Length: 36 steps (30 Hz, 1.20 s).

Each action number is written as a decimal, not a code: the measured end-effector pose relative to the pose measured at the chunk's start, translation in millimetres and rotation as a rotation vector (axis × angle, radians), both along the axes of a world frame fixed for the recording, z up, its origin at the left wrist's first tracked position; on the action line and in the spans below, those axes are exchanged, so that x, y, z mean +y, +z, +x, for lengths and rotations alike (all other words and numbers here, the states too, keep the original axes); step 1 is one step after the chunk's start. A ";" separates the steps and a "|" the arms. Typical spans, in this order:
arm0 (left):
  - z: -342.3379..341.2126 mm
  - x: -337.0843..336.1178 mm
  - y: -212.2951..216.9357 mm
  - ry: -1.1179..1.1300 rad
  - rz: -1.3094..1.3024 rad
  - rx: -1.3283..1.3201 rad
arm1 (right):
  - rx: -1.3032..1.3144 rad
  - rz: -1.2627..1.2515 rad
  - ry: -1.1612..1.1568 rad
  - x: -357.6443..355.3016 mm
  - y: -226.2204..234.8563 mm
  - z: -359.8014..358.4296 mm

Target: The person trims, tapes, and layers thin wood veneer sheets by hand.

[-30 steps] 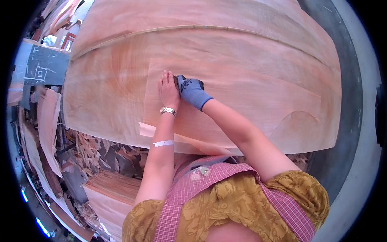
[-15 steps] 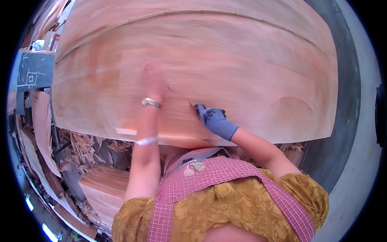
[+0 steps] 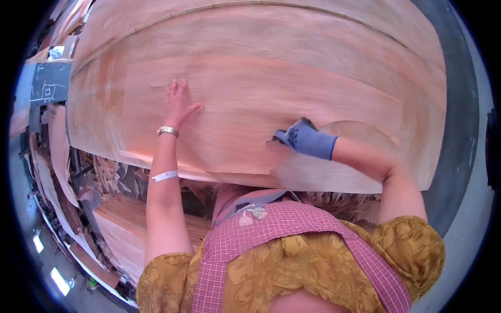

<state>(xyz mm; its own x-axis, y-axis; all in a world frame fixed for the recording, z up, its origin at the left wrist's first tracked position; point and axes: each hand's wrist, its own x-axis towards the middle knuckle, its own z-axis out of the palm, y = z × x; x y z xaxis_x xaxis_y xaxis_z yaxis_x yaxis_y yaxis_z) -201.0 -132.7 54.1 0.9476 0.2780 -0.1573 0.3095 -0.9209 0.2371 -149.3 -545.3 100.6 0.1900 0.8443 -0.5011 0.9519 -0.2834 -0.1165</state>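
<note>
Bare and wearing a metal-band watch, my left hand (image 3: 178,103) lies with fingers spread on a thin rectangular wood veneer piece (image 3: 229,83). This piece rests on a much larger veneer sheet (image 3: 99,125). My right hand (image 3: 305,140), in a blue glove with dark fingertips, is closed on a small thin blade (image 3: 271,140). Most of the blade is hidden by the fingers; its tip points left, close to the veneer surface. A curved edge shows in the veneer just right of the glove.
A thin bowed strip (image 3: 261,2) runs across the far part of the large sheet. Torn veneer scraps (image 3: 112,175) lie below its near edge, beside a veneer stack (image 3: 133,211). A dark board with white marks (image 3: 49,83) is at the left.
My left hand has moved left and now rests with its fingers spread. The smaller veneer piece has shifted left too. My right hand has moved right with the blade.
</note>
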 end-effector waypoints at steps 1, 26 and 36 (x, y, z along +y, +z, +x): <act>0.9 -1.1 1.7 -0.004 0.000 0.000 | -0.016 -0.020 0.058 -8.9 4.6 18.4; -0.2 -19.8 39.3 0.086 0.051 0.044 | 0.066 0.717 -0.147 170.5 7.8 154.0; -1.6 32.1 -9.3 0.138 -0.018 -0.177 | -0.061 0.287 0.076 439.4 -18.2 116.0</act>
